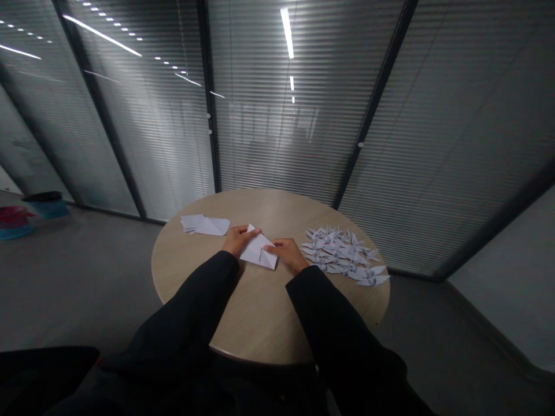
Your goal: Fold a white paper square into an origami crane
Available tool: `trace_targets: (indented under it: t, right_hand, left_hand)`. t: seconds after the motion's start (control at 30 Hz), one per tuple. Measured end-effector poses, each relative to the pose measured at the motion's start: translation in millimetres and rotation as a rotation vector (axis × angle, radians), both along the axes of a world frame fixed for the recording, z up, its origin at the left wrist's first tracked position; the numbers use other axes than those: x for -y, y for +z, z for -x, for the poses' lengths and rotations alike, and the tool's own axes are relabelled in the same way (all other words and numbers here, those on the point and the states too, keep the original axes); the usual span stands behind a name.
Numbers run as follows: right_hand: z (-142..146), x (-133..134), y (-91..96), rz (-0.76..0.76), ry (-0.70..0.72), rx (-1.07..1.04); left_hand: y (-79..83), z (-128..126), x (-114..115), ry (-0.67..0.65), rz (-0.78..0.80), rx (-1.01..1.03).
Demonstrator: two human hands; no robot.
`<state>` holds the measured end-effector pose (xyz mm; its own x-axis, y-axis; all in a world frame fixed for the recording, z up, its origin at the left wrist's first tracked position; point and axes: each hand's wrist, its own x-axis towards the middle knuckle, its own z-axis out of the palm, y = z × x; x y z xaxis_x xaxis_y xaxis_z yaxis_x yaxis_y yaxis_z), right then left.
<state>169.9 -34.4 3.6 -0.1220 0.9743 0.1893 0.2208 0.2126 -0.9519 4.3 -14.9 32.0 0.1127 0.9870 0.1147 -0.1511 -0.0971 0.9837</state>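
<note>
Folding looks partway along on the sheet point(259, 252) held over the middle of the table point(260, 315): it shows creases and a pointed top corner, with the rest of its shape not yet made. The left hand point(237, 240) grips its upper left side, thumb on top; the right hand point(289, 254) pinches its right side, also thumb on top, so the two are apart with the sheet between them. To the right, a wide spread of folded birds point(340, 254) seems to be the finished share, too crowded to count. To the left, a small stack point(211, 226) of flat paper appears to be what is left, just beside the left hand. For moving, the best room is the bare wood beyond the sheet, towards the far edge, and the strip between the sleeves point(333, 306) on the near side. The right is tighter: the birds begin near the right hand and run out to the rim, where the outermost wing appears to reach the edge.
</note>
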Motion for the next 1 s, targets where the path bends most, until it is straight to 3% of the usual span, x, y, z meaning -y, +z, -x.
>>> trace_targets:
  t: [0.83,1.0]
  right_hand:
    - [2,9,14.6,0.06,0.086,0.022]
    - [4,10,17.9,0.077,0.138,-0.005]
  left_hand:
    - [-8.3,2,-10,0.079,-0.052,-0.111]
    - [-8.9,2,-12,0.159,-0.08,-0.18]
